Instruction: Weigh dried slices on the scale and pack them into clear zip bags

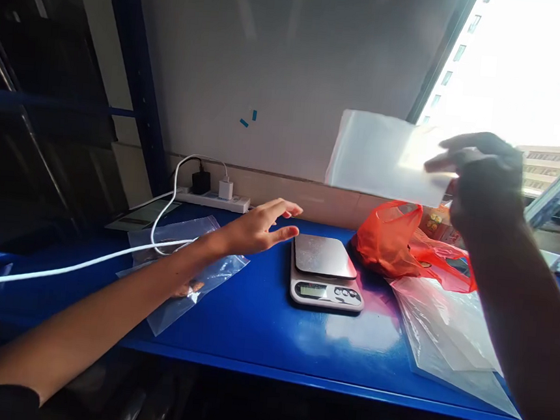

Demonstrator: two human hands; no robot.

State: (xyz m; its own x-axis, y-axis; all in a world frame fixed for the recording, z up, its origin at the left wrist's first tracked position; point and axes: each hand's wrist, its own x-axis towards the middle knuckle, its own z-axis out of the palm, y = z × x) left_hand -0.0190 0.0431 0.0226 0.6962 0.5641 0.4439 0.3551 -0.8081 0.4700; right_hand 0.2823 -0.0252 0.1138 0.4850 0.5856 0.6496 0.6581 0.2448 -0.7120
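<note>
My right hand [484, 172] is raised at the right, its fingers pinching the right edge of a translucent plastic bag [373, 153]. The bag is held up flat above the table, in front of the wall and window. My left hand [266, 225] reaches over the table with thumb and fingers apart and nothing between them. Just to its right stands a kitchen scale [325, 256] with a bare metal plate and a small display, which I cannot read.
A red plastic bag [388, 239] sits right of the scale, beside a stack of clear plastic bags [446, 329]. Under my left forearm lies a clear bag [173, 312] with brown pieces. A power strip [212, 199] with a white cable [83, 271] runs along the wall. The table [259, 332] is blue.
</note>
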